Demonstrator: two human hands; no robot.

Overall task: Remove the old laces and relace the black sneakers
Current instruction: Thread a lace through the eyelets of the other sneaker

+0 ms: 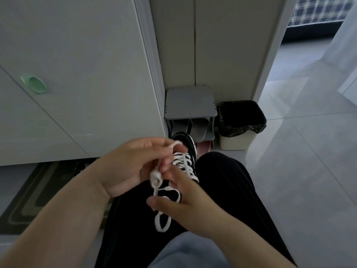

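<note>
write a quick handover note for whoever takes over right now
Left hand: pinches the white lace up top, above a small coil.
Right hand: holds its lower part; a loop hangs below.
Black sneaker: just beyond the hands, white lacing across it; only one in view.
Done: cannot tell whether the held lace is free or joined to the sneaker.
Left: check that, finish lacing.

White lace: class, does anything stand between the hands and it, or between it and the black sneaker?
Nothing visible does. The left hand and right hand already hold the white lace, and the black sneaker sits just beyond them, with no object between.
</note>
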